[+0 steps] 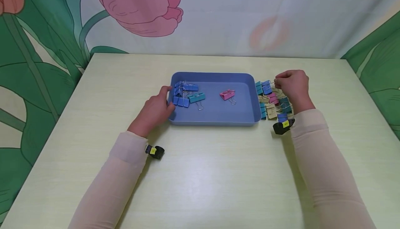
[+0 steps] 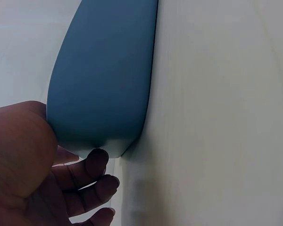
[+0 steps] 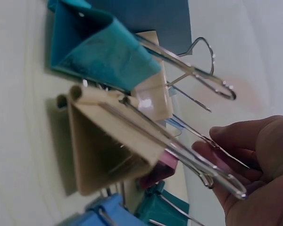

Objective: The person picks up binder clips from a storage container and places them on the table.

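A blue tray (image 1: 215, 122) lies on the table with several binder clips in it. My left hand (image 1: 155, 111) grips its left end, fingers curled against the outside wall (image 2: 101, 94). Inside the tray, blue binder clips (image 1: 181, 101) cluster at the left beside a teal binder clip (image 1: 196, 97), and a pink binder clip (image 1: 227, 95) lies right of the middle. Beyond the tray's right end, my right hand (image 1: 292, 86) pinches a wire handle (image 3: 217, 146) that seems to belong to a blue binder clip (image 1: 267, 87) in the pile there.
Around that clip, the pile holds several teal, cream, pink and blue binder clips, including a cream one (image 1: 271, 112) and a teal one (image 3: 104, 52), crowded against the tray's right side. A flower-patterned curtain (image 1: 218, 17) hangs behind the table's far edge.
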Demonstrator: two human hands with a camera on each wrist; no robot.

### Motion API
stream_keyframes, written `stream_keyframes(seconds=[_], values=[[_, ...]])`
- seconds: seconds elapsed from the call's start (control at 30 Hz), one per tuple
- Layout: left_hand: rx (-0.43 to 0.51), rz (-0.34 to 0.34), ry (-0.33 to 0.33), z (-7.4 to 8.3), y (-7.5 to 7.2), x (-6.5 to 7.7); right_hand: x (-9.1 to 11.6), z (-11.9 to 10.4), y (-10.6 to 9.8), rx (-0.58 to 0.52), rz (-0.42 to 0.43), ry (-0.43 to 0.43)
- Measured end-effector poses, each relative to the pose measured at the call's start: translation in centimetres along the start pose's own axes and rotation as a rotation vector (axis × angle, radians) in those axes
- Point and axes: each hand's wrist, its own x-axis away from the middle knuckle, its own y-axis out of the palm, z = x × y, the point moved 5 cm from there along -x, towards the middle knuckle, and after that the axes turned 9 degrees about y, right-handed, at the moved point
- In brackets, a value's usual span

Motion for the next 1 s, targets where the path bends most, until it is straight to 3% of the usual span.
stream_keyframes(seconds=[0.27,0.47,0.7,1.0], values=[[0.000,0.000,0.003,0.1,0.0,0.0,0.7,-1.0,-0.7,0.125,0.076,-0.093],[0.000,0.000,-0.002,0.0,0.0,0.1,1.4,-1.7,-1.0,0.140,0.100,-0.114],[-0.001,-0.001,-0.004,0.1,0.0,0.0,2.5,-2.7,-1.3,0.109,0.108,-0.146],[-0.006,0.008,-0.005,-0.1,0.1,0.0,4.6,-4.0,-0.4,-0.018,0.070,-0.216]])
